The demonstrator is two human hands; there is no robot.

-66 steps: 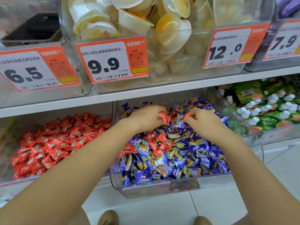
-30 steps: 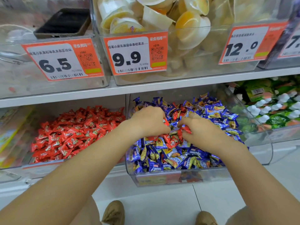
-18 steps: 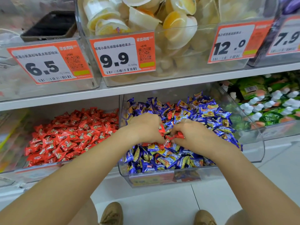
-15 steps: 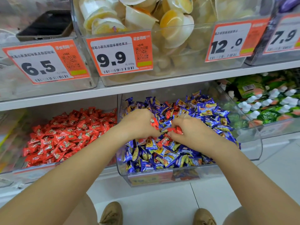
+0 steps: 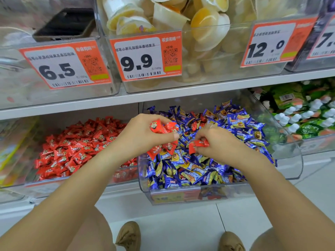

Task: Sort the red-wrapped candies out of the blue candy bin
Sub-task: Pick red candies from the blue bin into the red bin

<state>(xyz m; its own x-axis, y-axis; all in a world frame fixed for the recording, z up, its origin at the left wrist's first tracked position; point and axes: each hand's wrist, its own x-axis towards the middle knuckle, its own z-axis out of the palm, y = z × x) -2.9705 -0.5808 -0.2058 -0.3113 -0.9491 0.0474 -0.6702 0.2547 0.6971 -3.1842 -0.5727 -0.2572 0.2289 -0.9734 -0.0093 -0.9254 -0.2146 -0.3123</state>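
Shelf bin (image 5: 181,194) | right hand (image 5: 215,144) pinches red candy (image 5: 197,144), lengthwise left-right

Counts: 2 hands over the blue candy bin (image 5: 181,194) – left hand (image 5: 143,136), right hand (image 5: 217,144). Left hand holds several red-wrapped candies (image 5: 159,126), about 4 showing, exact number unclear; right hand pinches 1 red candy (image 5: 197,144). Blue candies (image 5: 190,171): too many to count. Neighbouring red candy bin (image 5: 76,149): likewise uncountable. 4 price tags: 6.5 tag (image 5: 65,65), 9.9 tag (image 5: 146,57), 12.0 tag (image 5: 275,42), fourth tag (image 5: 324,40) cut off at the edge. 1 dark phone (image 5: 65,24). 2 shoes (image 5: 128,236) on the floor.
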